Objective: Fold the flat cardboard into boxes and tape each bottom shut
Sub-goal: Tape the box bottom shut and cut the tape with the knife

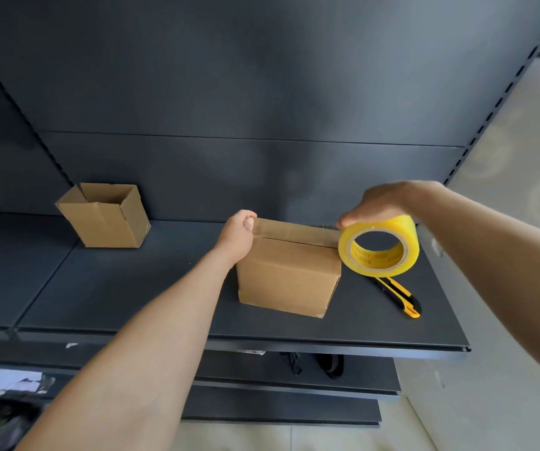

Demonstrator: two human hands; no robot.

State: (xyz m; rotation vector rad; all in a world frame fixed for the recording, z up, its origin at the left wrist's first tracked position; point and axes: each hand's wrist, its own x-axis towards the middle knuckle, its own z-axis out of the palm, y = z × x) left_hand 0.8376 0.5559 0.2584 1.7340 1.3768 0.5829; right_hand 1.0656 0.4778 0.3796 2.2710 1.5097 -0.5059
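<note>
A small brown cardboard box (286, 276) stands on the dark shelf (132, 288), its closed flaps facing up. A strip of clear tape (297, 230) runs across its top. My left hand (237, 234) pinches the tape's end at the box's left top edge, thumb on top. My right hand (380, 203) grips a yellow tape roll (379, 245) held upright at the box's right top corner, with the strip stretched from it. A second folded box (104, 214) sits open-topped at the back left of the shelf.
A yellow and black utility knife (400, 296) lies on the shelf right of the box, partly under the roll. The shelf's front edge (327, 346) runs below it, with lower shelves underneath. A dark back panel rises behind. Clutter lies on the floor at lower left.
</note>
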